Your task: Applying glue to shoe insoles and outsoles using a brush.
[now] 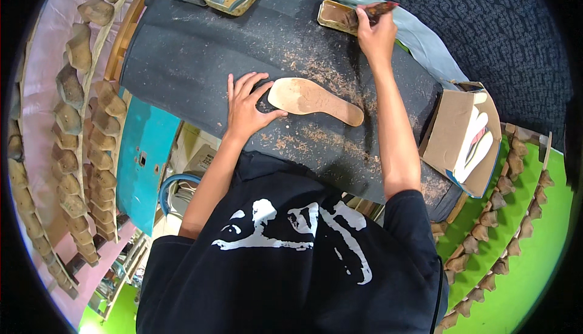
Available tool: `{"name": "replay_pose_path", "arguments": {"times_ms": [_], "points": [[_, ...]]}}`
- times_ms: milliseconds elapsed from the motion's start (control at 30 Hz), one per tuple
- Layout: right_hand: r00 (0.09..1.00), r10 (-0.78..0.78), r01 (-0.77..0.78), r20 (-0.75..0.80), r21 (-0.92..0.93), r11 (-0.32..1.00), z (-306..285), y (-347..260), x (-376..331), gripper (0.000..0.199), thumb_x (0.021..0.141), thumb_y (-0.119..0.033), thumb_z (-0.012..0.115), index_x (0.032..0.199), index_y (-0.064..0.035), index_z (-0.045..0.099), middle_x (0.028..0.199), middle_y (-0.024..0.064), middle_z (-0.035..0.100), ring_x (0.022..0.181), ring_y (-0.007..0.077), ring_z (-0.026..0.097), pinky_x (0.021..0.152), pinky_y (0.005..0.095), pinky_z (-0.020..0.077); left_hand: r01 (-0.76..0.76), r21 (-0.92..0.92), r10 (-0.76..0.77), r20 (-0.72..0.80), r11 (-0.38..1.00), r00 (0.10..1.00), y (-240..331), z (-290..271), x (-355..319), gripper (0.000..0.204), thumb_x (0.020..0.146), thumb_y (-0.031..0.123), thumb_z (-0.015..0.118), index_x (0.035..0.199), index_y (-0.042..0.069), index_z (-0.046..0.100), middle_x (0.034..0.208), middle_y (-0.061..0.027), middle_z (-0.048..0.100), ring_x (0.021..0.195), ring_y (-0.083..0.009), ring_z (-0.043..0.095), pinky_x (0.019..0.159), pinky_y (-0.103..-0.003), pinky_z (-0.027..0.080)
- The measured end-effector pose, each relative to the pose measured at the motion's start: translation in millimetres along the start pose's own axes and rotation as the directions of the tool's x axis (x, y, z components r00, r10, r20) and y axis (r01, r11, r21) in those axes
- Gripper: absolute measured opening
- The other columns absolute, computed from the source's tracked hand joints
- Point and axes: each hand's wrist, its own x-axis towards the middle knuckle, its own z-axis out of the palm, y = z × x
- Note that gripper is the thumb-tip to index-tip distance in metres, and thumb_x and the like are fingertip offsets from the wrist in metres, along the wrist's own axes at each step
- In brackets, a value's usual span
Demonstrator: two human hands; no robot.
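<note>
A tan insole (317, 99) lies on the dark tabletop, its wide end to the left and its narrow end to the right. A darker patch covers part of its wide end. My left hand (246, 104) rests beside that end with fingers spread, thumb and forefinger at its edges. Farther off at the right, my right hand (378, 32) is closed around a brush with a dark reddish handle (382, 8). Its lower end is at a small rectangular tub (336, 16) of brown stuff; the tip is hard to make out.
Brown shavings (303, 138) litter the dark tabletop (182, 54). A larger yellowish tub (234, 5) stands at the far left edge. An open cardboard box (447, 129) of pale insoles sits at right. Racks of wooden shoe lasts (70, 91) line both sides.
</note>
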Motion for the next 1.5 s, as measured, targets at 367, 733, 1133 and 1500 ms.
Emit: {"name": "replay_pose_path", "arguments": {"times_ms": [367,733,1133,1500], "points": [[0.925,0.120,-0.205,0.361,0.206,0.957,24.4,-84.6,-159.4,0.017,0.096,-0.007,0.070,0.108,0.0022,0.061,0.089,0.0221,0.071,0.084,0.0433,0.073,0.076,0.0463,0.0580,-0.030,-0.034,0.029,-0.043,0.999,0.999,-5.4,4.1,-1.2,0.066,0.063,0.050,0.096,0.117,0.015,0.081,0.141,-0.0006,0.067,0.141,-0.0281,0.053,0.129,-0.065,0.018],[0.899,-0.060,-0.024,0.434,0.186,0.982,34.0,-85.1,-160.7,0.020,0.100,-0.011,0.069,0.111,0.0020,0.058,0.096,0.0227,0.073,0.088,0.0425,0.075,0.078,0.0471,0.0586,-0.010,-0.037,0.008,-0.048,0.999,0.999,-3.6,5.1,-2.2,0.063,0.060,0.043,0.097,0.115,0.016,0.082,0.141,0.0003,0.066,0.140,-0.0265,0.053,0.129,-0.065,0.018],[0.742,-0.262,0.124,0.617,0.258,0.958,34.2,-99.8,-145.6,0.014,0.093,-0.007,0.073,0.100,-0.0007,0.062,0.089,0.0192,0.066,0.085,0.0414,0.068,0.076,0.0485,0.0548,0.028,-0.043,-0.030,-0.060,0.999,0.998,-6.0,6.5,-5.8,0.060,0.064,0.047,0.095,0.117,0.020,0.084,0.141,0.0033,0.066,0.142,-0.0241,0.052,0.130,-0.062,0.017],[0.874,-0.134,0.021,0.468,0.238,0.971,50.6,-90.2,-128.7,0.020,0.092,-0.007,0.075,0.102,0.0005,0.059,0.087,0.0200,0.066,0.082,0.0406,0.069,0.074,0.0471,0.0553,0.025,-0.103,-0.031,-0.063,0.994,0.998,-6.2,5.2,-4.1,0.043,0.065,0.035,0.096,0.098,0.011,0.080,0.135,0.0011,0.071,0.139,-0.0261,0.057,0.129,-0.064,0.023]]}}
